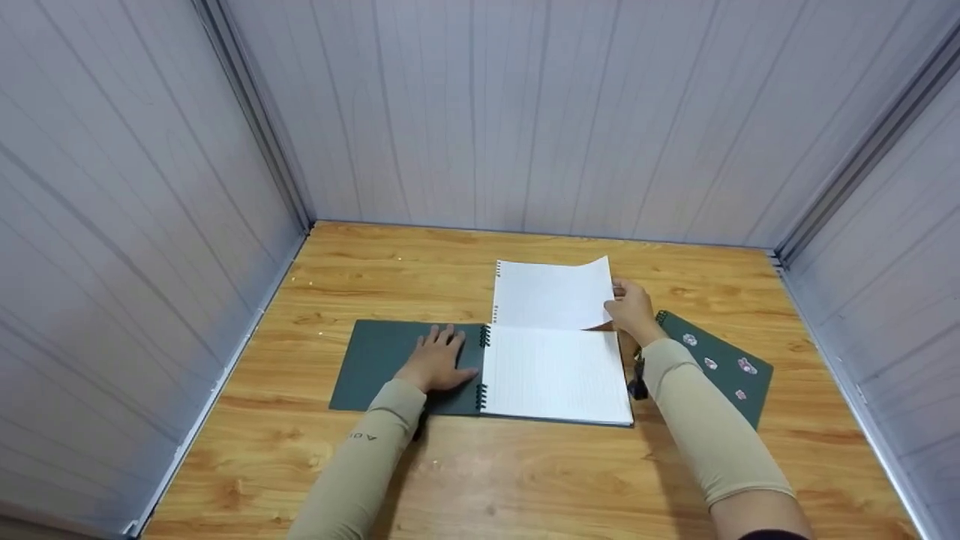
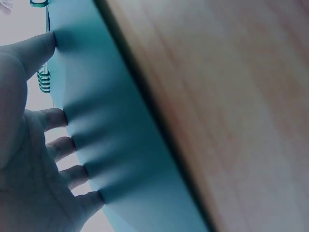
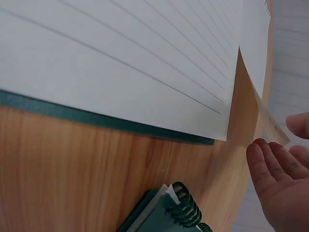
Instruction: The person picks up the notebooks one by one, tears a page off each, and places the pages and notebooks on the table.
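An open spiral notebook lies on the table, its lined page (image 1: 555, 375) on the right and its dark green cover (image 1: 375, 367) folded out to the left. My left hand (image 1: 436, 361) rests on that cover near the rings, fingers spread; the left wrist view shows the fingertips (image 2: 59, 117) touching it. Just beyond the notebook is a loose white sheet (image 1: 551, 292) with punched holes down its left side. With my right hand (image 1: 634, 309) I hold the sheet's right edge, where it curls up off the table. Thumb and fingers stand around that edge in the right wrist view.
A second green spiral notebook (image 1: 724, 364), closed with flower-like stickers on its cover, lies tilted at the right, partly behind my right forearm. The wooden table (image 1: 517, 480) is bounded by pale panel walls (image 1: 495, 112) at the back and both sides.
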